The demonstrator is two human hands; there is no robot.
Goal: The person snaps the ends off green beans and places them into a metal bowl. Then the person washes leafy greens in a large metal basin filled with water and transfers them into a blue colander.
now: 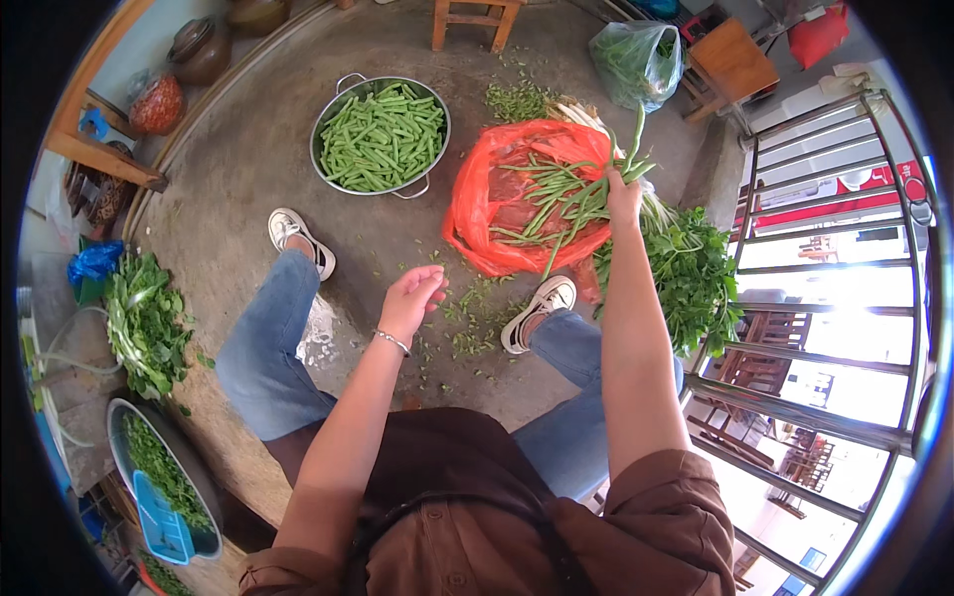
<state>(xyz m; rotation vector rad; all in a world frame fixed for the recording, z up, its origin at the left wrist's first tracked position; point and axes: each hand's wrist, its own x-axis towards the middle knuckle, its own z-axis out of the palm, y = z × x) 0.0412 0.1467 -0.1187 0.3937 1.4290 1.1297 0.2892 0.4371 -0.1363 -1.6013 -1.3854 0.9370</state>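
My right hand (623, 195) is closed around a bunch of long green beans (637, 141) at the right rim of a red plastic bag (477, 171). More long green beans (551, 194) lie loose inside that bag. Over the floor between my knees is my left hand (415, 298), its fingers curled and the thumb near the fingertips; whether something small is between them cannot be told. Beyond it, a two-handled metal basin (319, 165) holds many short pieces of green bean (384, 138). Bean trimmings (473, 324) are scattered on the concrete floor between my feet.
Leafy celery-like greens (689, 276) lie right of the red bag, beside a metal railing (820, 365). A clear bag of greens (639, 63) and wooden stools (734, 59) stand behind. On the left are leafy greens (149, 324) and a large tub (123, 439) with a blue basket (160, 521).
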